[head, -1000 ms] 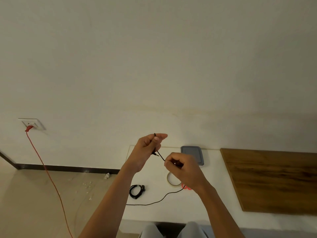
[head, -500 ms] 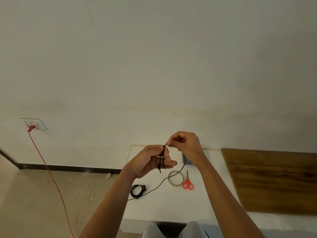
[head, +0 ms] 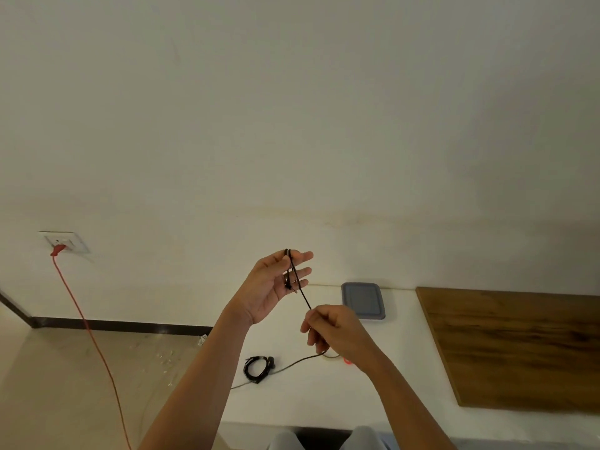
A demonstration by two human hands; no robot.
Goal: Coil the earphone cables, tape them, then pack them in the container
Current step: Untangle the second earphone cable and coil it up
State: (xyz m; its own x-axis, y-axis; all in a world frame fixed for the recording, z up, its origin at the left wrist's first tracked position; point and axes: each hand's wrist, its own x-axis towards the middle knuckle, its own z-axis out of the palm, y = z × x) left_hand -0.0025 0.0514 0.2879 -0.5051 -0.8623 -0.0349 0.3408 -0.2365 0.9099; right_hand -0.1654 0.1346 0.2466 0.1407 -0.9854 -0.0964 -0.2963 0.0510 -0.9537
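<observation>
My left hand (head: pixel 276 284) is raised above the white table (head: pixel 308 401), palm toward me, fingers straight. A black earphone cable (head: pixel 300 290) is looped around those fingers. The cable runs down and right into my right hand (head: pixel 331 329), which pinches it, then trails onto the table. A second, coiled black earphone (head: pixel 258 368) lies on the table near its left edge. The grey lidded container (head: pixel 363 300) sits at the back of the table by the wall. The tape roll (head: pixel 331 355) and red scissors (head: pixel 347 361) are mostly hidden behind my right hand.
A dark wooden board (head: pixel 519 345) covers the table's right part. On the left wall a socket (head: pixel 65 243) holds a red plug, and its red cord (head: pixel 94 345) runs down across the floor. My knees show at the table's front edge.
My right hand has come down from above the left hand's fingers to below and right of them, drawing the cable around. My left hand has risen and its fingers have straightened.
</observation>
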